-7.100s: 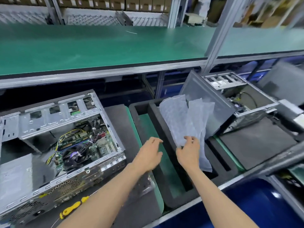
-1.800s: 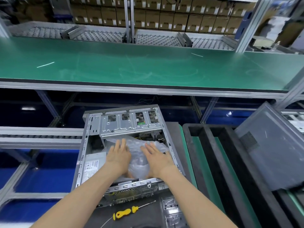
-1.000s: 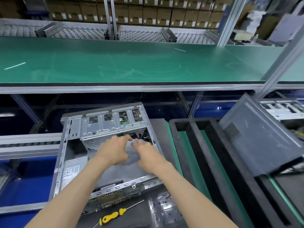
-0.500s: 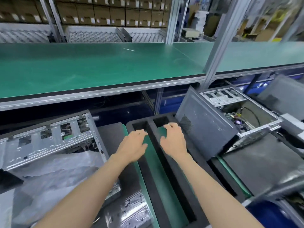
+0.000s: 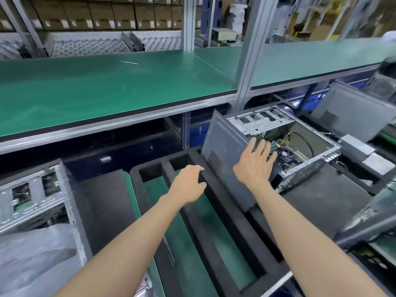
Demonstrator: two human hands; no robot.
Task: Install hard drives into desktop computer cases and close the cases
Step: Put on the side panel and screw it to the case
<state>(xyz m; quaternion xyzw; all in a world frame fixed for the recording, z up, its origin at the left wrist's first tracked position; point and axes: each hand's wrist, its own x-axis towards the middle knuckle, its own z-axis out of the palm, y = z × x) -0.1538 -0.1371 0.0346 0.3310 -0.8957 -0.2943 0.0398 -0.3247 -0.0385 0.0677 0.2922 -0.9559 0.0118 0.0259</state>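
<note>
My right hand [image 5: 254, 163] is spread flat, fingers straight, in front of the upper edge of the grey side panel [image 5: 222, 153] that leans against the open case [image 5: 300, 146] on my right; whether the fingertips touch the panel or the case rim I cannot tell. My left hand [image 5: 188, 185] hangs relaxed, fingers loosely bent and holding nothing, over a wall of the black foam tray [image 5: 216, 228], just left of the panel's lower corner.

The right case lies on its side on a dark mat [image 5: 321, 200], its board and cables showing through the open top. The panel stands tilted, its foot down among the tray's slots, its vent grille facing me.

At the far left a second case [image 5: 38, 196] lies open too (a crumpled sheet of clear bubble wrap [image 5: 32, 260] covers its near half). Between it and the tray is another dark mat [image 5: 102, 202].

A green shelf [image 5: 107, 91] runs above everything, with stacked cardboard boxes [image 5: 107, 13] behind it. No hard drive is plainly visible anywhere in view.
</note>
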